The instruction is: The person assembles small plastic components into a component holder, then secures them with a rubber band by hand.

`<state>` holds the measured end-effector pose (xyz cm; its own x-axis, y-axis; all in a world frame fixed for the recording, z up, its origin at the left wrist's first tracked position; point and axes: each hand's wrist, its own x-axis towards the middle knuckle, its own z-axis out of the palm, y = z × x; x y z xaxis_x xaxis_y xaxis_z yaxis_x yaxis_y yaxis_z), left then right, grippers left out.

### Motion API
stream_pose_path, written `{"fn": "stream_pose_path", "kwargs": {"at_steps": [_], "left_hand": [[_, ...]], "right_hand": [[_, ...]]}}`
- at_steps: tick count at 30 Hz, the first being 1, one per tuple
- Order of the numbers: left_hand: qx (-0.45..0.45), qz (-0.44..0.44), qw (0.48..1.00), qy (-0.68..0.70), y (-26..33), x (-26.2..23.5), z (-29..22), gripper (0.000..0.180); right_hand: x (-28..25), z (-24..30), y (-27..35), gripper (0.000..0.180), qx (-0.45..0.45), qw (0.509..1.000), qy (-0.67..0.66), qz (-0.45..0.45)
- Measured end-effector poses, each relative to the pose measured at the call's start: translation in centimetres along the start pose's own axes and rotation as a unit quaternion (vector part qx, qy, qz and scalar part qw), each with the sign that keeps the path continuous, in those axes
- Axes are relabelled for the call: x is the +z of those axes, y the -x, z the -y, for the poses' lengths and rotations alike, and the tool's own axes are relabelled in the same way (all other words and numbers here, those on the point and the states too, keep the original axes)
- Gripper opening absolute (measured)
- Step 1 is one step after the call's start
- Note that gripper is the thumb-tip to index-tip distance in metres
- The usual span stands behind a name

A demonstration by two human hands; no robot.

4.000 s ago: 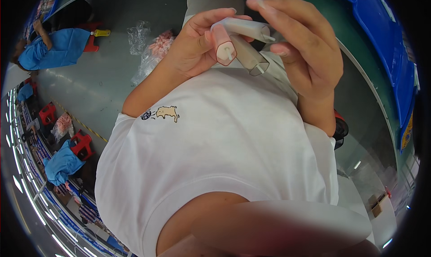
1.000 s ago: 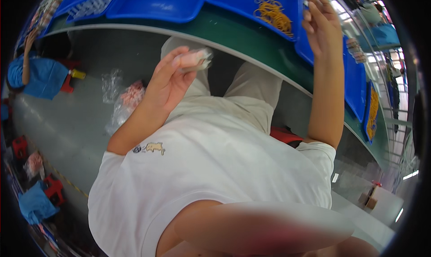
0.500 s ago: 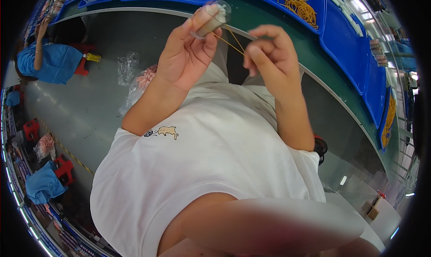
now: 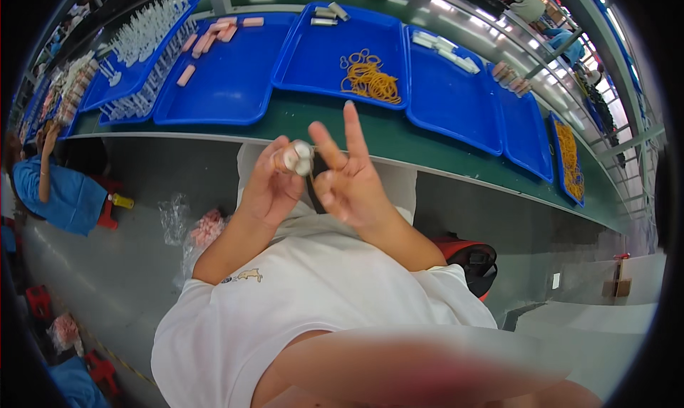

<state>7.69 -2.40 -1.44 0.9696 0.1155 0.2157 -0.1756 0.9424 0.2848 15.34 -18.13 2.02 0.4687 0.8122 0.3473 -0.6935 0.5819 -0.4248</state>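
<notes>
My left hand [image 4: 267, 184] is closed around a small bundle of white round-ended pieces [image 4: 303, 159], whose ends face up between thumb and fingers. Beside the bundle, a thin yellow-brown rubber band [image 4: 311, 182] runs toward my right hand [image 4: 350, 176]. There the thumb and curled lower fingers come together at the band, while two fingers point up and apart. Part of the band is hidden by the fingers. Both hands are in front of the bench edge, close together.
Blue trays line the green bench [image 4: 306, 127]. They contain pink cylinders [image 4: 206, 41], tangled rubber bands [image 4: 370, 79] and white sticks [image 4: 449, 52]. White stemmed parts [image 4: 153, 30] stand upright at left. A co-worker in blue [image 4: 60, 184] sits far left. A black-and-red bag [image 4: 474, 265] is at right.
The view has tilted up, bringing more of the bench and trays in. The bundle has turned end-up, and my hands are closer together. Two right-hand fingers have straightened; the band is less stretched out.
</notes>
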Motion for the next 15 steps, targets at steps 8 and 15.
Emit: {"fn": "stream_pose_path", "kwargs": {"at_steps": [8,15], "left_hand": [[0.180,0.131,0.747,-0.627,0.3,4.4,-4.5,0.031],[0.219,0.203,0.582,-0.756,-0.6,5.8,-2.6,0.033]], "right_hand": [[1.1,0.9,0.9,0.115,-0.008,0.961,0.274,-0.037],[-0.2,1.5,2.0,0.066,-0.097,0.866,0.488,-0.057]]}}
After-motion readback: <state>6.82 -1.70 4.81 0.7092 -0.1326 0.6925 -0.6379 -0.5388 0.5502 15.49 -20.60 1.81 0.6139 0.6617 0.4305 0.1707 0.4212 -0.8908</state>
